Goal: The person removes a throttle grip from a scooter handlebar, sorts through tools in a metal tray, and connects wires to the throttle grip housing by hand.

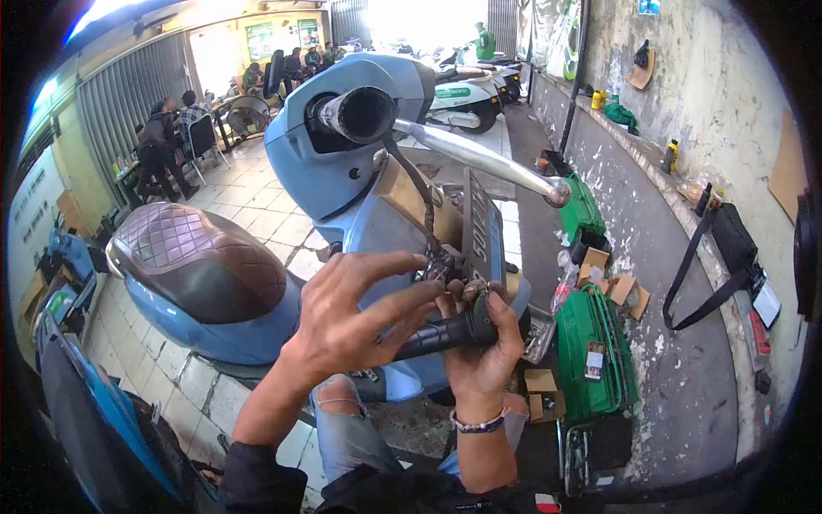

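Note:
A light-blue scooter (321, 193) stands before me with its front panel open and a dark wire bundle (421, 193) hanging down. My left hand (338, 317) reaches in from the left with bent fingers, their tips at the lower end of the wires; its thumb is mostly hidden. My right hand (479, 364), wearing a bead bracelet, is closed, thumb and fingertips pinched at small parts by the wire ends, too small to name. A black handlebar grip (432, 337) passes between my hands, its end against my right palm.
The scooter's brown quilted seat (193, 257) is at left. A bare metal handlebar tube (479, 160) sticks out above. Right of the scooter lie a green crate (591, 330) with a phone and small cardboard boxes (629, 295). A black bag (732, 240) rests on the wall ledge. People sit behind.

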A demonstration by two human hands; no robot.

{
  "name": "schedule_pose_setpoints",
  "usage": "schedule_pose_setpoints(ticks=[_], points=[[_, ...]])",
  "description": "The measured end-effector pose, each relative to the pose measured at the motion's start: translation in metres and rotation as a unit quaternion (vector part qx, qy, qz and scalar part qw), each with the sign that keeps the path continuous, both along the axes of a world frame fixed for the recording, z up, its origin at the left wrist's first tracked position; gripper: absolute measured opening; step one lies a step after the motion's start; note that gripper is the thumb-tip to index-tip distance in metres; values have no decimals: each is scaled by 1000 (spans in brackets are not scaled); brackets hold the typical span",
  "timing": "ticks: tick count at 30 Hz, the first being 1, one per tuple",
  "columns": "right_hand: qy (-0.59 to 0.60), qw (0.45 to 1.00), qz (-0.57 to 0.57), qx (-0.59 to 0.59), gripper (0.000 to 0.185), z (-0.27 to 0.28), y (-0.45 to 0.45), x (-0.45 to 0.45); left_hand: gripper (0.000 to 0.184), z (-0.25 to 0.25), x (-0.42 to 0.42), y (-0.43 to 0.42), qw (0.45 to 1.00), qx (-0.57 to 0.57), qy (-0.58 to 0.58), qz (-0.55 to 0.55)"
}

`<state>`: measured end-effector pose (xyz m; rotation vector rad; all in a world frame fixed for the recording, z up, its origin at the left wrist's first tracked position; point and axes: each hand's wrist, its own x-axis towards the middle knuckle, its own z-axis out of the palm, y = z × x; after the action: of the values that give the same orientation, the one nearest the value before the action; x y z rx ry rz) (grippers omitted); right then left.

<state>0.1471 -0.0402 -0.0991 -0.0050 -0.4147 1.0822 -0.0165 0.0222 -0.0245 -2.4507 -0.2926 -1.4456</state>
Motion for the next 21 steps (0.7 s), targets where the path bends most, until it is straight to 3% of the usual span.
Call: schedule_pose_setpoints(ticks=[8,14,21], points=[[0,1000,-11,-3,17,-1,2,0,36,16,8,18,997,27,71,5],[28,1000,9,6,14,3,1,1,36,-1,11,35,999,-25,42,-17],[12,1000,7,-14,13,5,2,0,30,-5,19,30,981,-178,-25,-67]])
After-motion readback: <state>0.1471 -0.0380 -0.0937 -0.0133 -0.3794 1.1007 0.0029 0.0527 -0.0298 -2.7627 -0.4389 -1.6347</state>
